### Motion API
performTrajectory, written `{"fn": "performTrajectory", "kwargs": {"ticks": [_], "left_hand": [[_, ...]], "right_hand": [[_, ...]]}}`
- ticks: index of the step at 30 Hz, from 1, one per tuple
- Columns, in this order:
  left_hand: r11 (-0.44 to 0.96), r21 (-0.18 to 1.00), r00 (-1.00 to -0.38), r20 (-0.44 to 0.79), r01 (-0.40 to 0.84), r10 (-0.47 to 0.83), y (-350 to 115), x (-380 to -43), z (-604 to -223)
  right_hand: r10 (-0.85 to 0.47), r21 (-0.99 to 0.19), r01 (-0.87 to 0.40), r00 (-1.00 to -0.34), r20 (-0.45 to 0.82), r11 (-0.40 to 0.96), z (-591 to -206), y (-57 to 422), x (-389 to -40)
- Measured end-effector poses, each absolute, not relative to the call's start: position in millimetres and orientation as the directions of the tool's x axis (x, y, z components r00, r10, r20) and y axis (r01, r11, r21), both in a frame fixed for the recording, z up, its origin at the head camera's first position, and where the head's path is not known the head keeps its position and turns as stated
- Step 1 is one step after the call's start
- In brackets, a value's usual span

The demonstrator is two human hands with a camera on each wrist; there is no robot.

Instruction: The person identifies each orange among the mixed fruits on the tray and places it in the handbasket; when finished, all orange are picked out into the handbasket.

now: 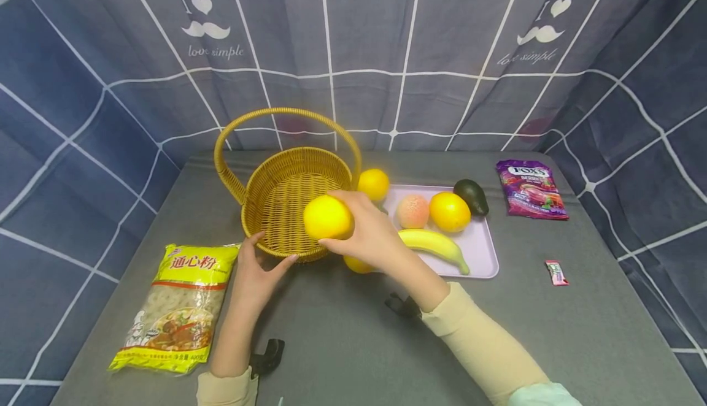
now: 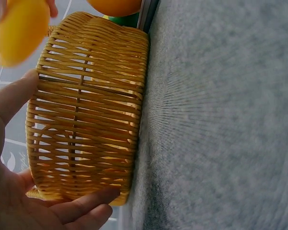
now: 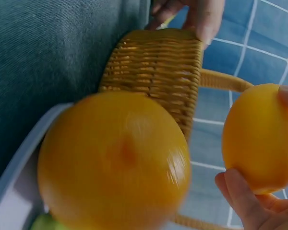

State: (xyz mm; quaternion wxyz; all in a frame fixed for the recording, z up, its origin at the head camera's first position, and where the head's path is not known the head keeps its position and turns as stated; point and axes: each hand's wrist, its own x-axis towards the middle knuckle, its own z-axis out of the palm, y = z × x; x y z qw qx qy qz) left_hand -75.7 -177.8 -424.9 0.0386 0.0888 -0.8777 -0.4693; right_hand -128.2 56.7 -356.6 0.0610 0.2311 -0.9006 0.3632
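A yellow citrus fruit (image 1: 328,217) is pinched between the thumb and fingers of my right hand (image 1: 367,231), above the right part of a wicker basket (image 1: 301,153). My left hand (image 1: 255,280) grips the basket's near left side. In the left wrist view its thumb touches the rim of the basket (image 2: 86,110), while the other fingers lie along the side. The right wrist view shows the held fruit (image 3: 259,139) near the basket (image 3: 153,57). The basket's handle stands upright, and its woven floor shows bare in the head view.
Right of the basket, a pale purple tray (image 1: 486,259) holds a peach (image 1: 412,211), an orange (image 1: 450,211), an avocado (image 1: 471,197) and a banana (image 1: 433,245). More yellow fruit (image 1: 374,184) sits nearby. Pasta (image 1: 182,308), a candy bag (image 1: 531,189) and a wrapped candy (image 1: 556,273) lie around.
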Motion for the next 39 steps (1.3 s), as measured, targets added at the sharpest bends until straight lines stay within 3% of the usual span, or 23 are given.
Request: {"fn": "performTrajectory", "kwargs": {"ticks": [17, 30, 39], "left_hand": [[0.549, 0.830, -0.980, 0.013, -0.100, -0.199, -178.2, -78.3, -430.5], [0.552, 0.825, -0.975, 0.001, -0.124, -0.221, -176.2, -75.5, -428.3], [0.559, 0.819, -0.977, -0.007, -0.128, -0.212, -175.2, -74.9, -426.8]], "right_hand": [[-0.399, -0.656, -0.398, -0.903, 0.157, 0.641, -386.1, 3.7, -169.7], [-0.399, -0.445, -0.365, -0.917, 0.017, 0.818, -394.9, -13.8, -173.1], [-0.407, -0.341, -0.375, -0.913, -0.024, 0.862, -395.4, -16.3, -171.3]]}}
